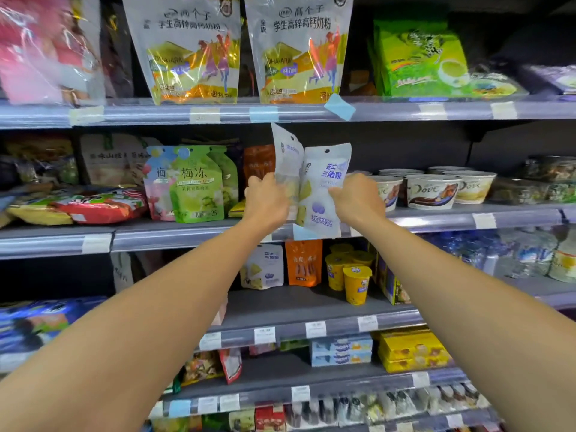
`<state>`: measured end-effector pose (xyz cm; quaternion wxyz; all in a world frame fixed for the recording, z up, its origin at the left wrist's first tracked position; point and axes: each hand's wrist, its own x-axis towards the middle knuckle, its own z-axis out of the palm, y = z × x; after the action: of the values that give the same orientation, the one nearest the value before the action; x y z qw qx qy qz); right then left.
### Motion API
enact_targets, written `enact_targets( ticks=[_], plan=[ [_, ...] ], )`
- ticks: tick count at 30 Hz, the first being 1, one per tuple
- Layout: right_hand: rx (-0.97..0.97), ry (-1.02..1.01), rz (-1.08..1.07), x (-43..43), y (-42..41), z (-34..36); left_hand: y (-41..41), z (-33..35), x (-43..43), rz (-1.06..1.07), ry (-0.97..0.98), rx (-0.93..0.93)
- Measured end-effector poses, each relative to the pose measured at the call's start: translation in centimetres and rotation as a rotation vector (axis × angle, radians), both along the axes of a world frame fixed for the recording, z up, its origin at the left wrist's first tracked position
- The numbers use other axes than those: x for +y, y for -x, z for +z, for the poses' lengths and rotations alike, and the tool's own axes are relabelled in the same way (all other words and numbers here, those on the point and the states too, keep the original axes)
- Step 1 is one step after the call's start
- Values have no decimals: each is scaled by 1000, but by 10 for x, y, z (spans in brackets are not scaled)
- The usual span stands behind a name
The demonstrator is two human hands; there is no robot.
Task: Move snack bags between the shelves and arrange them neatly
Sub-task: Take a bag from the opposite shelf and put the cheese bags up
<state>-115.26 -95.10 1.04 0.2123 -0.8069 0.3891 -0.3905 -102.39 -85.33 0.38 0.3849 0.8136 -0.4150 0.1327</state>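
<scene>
Head view: two arms reach toward a store shelving unit. The left hand [266, 199] grips the lower part of a white snack bag [286, 151] that tilts up and left. The right hand [358, 198] pinches the edge of a second white bag [325, 182] with blue print, which overlaps the first. Both bags are held off the middle shelf [187, 236], in front of its edge, between the green jelly pouches [196, 185] and the Dove cups [431, 191]. A matching bag [263, 266] stands on the shelf below, beside an orange pouch [304, 263].
</scene>
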Motion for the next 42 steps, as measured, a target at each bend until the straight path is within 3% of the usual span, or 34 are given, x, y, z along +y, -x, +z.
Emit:
enact_targets(
  ticks=[10, 22, 26, 33, 42],
  plan=[
    [-48, -190, 43, 14, 77, -48, 39, -58, 52, -74, 257, 311],
    [21, -424, -49, -3, 88, -144, 5, -185, 67, 15, 229, 706],
    [-65, -557, 23, -11, 77, -176, -18, -219, 58, 32, 226, 817],
    [-161, -762, 104, -20, 44, -221, -71, -254, 31, 59, 249, 883],
    [-185, -829, 56, -41, 15, -272, -143, -280, -29, 84, 314, 908]
  ],
)
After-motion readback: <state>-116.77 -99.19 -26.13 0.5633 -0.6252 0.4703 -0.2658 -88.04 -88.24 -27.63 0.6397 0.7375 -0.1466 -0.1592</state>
